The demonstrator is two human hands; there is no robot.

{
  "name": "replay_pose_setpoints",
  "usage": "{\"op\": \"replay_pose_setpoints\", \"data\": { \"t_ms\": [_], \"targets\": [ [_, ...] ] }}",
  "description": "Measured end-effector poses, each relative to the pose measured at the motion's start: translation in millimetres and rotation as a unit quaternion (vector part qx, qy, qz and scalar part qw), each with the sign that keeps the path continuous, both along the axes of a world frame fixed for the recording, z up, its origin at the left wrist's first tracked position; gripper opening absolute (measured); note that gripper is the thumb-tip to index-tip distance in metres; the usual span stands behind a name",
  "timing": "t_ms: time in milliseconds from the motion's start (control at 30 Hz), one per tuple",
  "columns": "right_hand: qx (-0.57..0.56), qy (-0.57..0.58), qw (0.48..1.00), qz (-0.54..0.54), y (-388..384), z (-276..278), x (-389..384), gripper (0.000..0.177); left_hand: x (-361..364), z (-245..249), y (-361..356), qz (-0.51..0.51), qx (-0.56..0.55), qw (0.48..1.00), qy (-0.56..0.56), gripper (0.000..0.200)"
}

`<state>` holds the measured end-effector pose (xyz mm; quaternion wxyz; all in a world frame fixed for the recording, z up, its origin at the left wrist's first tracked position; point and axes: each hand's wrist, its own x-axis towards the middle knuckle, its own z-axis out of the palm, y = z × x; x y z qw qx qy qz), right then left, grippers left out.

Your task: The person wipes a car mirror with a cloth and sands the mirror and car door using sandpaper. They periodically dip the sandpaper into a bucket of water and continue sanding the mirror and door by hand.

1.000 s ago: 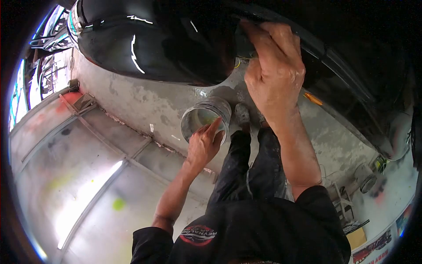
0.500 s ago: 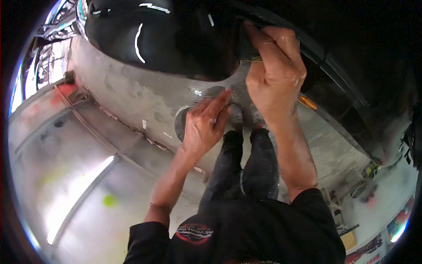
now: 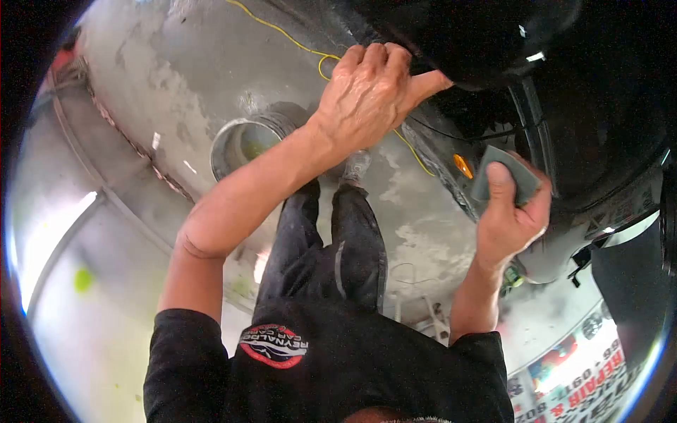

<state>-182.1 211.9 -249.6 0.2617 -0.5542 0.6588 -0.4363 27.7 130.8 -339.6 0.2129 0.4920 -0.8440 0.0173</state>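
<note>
A grey flat pad, like sandpaper or a sanding sheet, is pinched between the thumb and fingers of my right hand. That hand is beside the black car body, close to a small orange side light. Over at the centre, my left hand lies against the lower edge of a glossy black panel, its thumb stretched out to the side and its fingertips partly hidden at the edge. Both hands look wet.
On the concrete floor stands a round bucket with liquid, left of my feet. A yellow cord runs across the floor and under my left hand. A printed banner is at lower right.
The view has turned towards the car's side. My left hand has moved up to the panel edge; my right hand has moved down and away, and the grey pad now shows in it.
</note>
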Motion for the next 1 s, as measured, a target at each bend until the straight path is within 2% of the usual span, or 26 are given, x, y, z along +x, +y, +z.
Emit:
{"op": "replay_pose_setpoints", "data": {
  "t_ms": [67,100,200,267,300,333,400,433,533,567,667,800,933,967,1000],
  "targets": [
    [0.011,0.003,1.0,0.027,-0.9,12.0,-9.2,0.022,5.2,-14.8,7.1,0.013,-0.06,0.998,-0.013,0.062],
    [0.016,0.002,0.999,0.04,-2.1,15.4,-12.0,0.023,4.9,-16.6,12.9,0.038,-0.063,0.997,-0.023,0.072],
    [-0.011,0.074,0.992,0.105,-15.1,14.1,-22.3,0.022,-1.1,-17.8,33.1,0.074,-0.015,0.997,0.018,0.072],
    [0.008,0.062,0.991,0.122,-23.8,15.8,-14.5,0.022,-14.9,-15.7,49.5,0.098,0.069,0.983,0.137,0.063],
    [0.012,0.061,0.988,0.14,-28.9,13.5,-14.7,0.021,-24.1,-15.7,55.7,0.108,0.106,0.969,0.196,0.059],
    [0.016,0.061,0.985,0.159,-32.5,12.0,-17.6,0.021,-35.9,-15.2,57.1,0.137,0.043,0.952,0.269,0.061],
    [-0.046,0.108,0.972,0.205,-45.5,5.7,-27.3,0.019,-60.2,-12.7,45.7,0.193,-0.1,0.892,0.397,0.066],
    [-0.058,0.121,0.97,0.204,-44.5,8.8,-29.8,0.018,-72.8,-12.3,43.3,0.172,-0.09,0.872,0.449,0.065],
    [-0.094,0.117,0.964,0.218,-38.6,15.9,-44.6,0.017,-121.7,-5.2,34.9,0.248,-0.119,0.791,0.547,0.069],
    [-0.099,0.108,0.962,0.231,-34.9,19.9,-51.3,0.017,-132.5,-5.1,33.3,0.241,-0.117,0.772,0.577,0.072],
    [-0.098,0.064,0.959,0.259,-28.0,22.9,-67.5,0.018,-164.2,0.5,28.6,0.314,-0.12,0.733,0.591,0.064],
    [-0.09,0.05,0.96,0.26,-37.5,8.7,-64.7,0.02,-167.8,-5.9,39.1,0.229,-0.082,0.75,0.615,0.07],
    [-0.081,0.106,0.964,0.232,-51.9,-4.5,-39.4,0.021,-161.1,-11.9,68.1,0.193,-0.096,0.709,0.671,0.053],
    [-0.089,0.14,0.958,0.235,-51.0,-10.3,-35.0,0.02,-167.6,-18.2,78.1,0.171,-0.114,0.658,0.725,0.045],
    [-0.097,0.174,0.95,0.239,-50.3,-12.7,-27.0,0.02,-167.9,-16.6,86.4,0.169,-0.111,0.651,0.731,0.045]
  ]
}}
